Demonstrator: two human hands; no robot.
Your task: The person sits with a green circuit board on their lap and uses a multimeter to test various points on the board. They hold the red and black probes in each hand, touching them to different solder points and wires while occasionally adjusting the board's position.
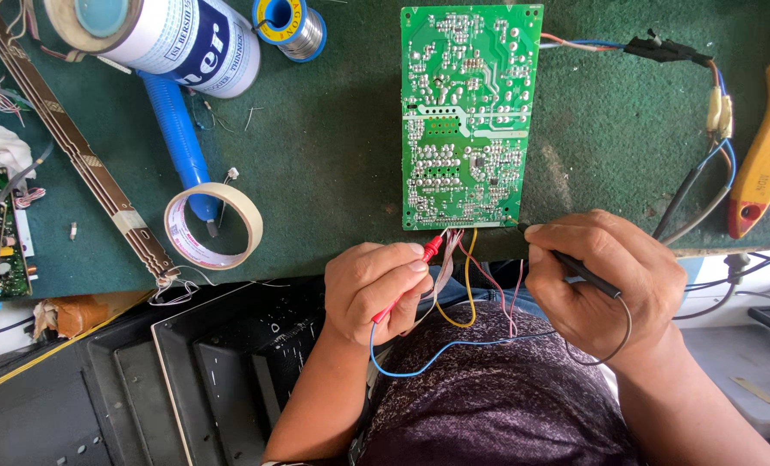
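Both hands work at the near edge of the green surface (316,164). Closed fingers of the left hand (375,289) pinch a red probe (413,274), its tip at the circuit board's (470,116) near edge. Curled fingers of the right hand (605,280) grip a black probe (575,263), tip touching the board's near right corner. No containers hold anything; a tape roll (213,226) lies left of the board, solder spool (290,28) at the far edge.
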